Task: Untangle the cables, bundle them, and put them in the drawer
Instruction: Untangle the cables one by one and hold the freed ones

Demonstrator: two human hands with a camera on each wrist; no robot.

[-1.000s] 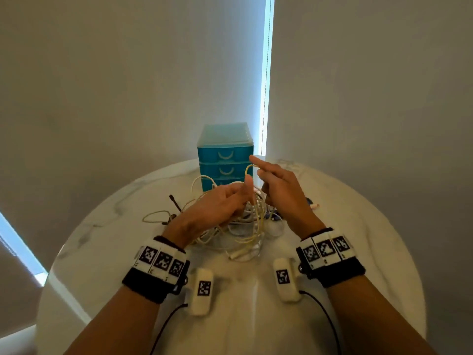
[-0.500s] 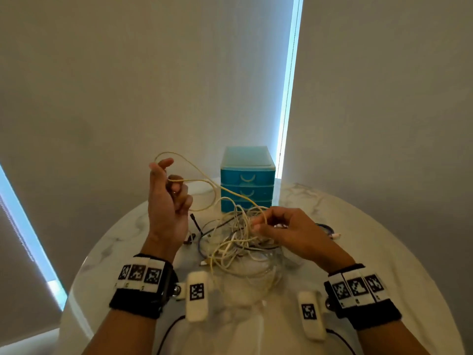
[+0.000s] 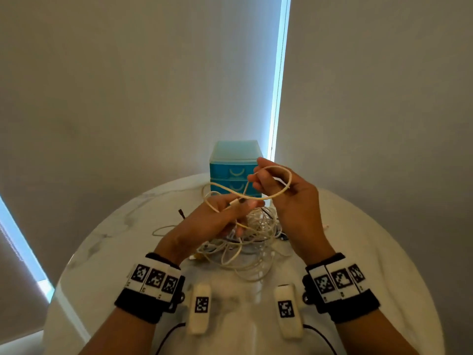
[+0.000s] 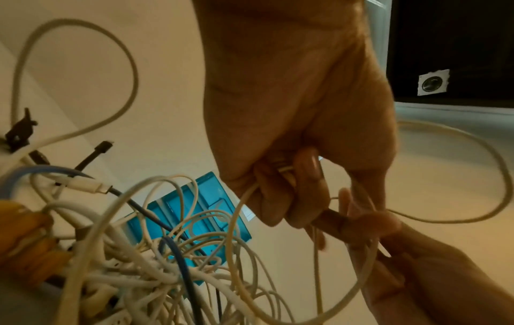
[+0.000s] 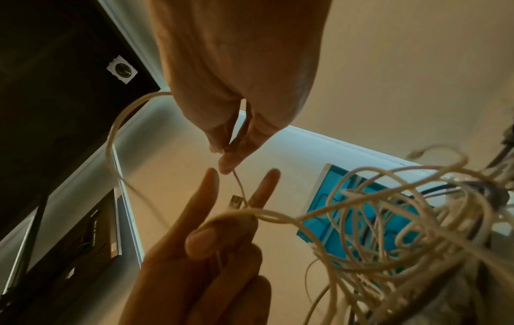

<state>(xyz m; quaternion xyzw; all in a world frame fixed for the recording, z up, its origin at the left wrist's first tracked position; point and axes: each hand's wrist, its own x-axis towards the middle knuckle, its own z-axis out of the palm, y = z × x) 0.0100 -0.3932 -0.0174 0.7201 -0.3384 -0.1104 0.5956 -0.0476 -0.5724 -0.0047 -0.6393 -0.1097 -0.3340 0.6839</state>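
Observation:
A thin cream cable (image 3: 286, 175) forms a raised loop between both hands, in front of the blue drawer unit (image 3: 225, 172). My left hand (image 3: 245, 203) pinches it near its USB plug (image 5: 236, 202), with two fingers stretched out. Just above, my right hand (image 3: 256, 178) pinches the same cable between fingertips (image 5: 225, 151). The cable runs down into the tangle of white and cream cables (image 3: 245, 242) lying on the table under the hands. In the left wrist view, my left hand (image 4: 292, 180) curls on the cable, with the tangle (image 4: 133, 270) below it. The drawers look closed.
The round white marble table (image 3: 115, 252) stands in a corner, the drawer unit at its far edge against the wall. A black-tipped cable (image 3: 181, 213) and a thin white loop (image 3: 163, 229) lie left of the tangle. A dark blue cable (image 4: 178, 252) runs through it.
My left hand has come down from the upper left to the centre with the cable. My right hand has risen off the tangle and now pinches the loop before the drawers.

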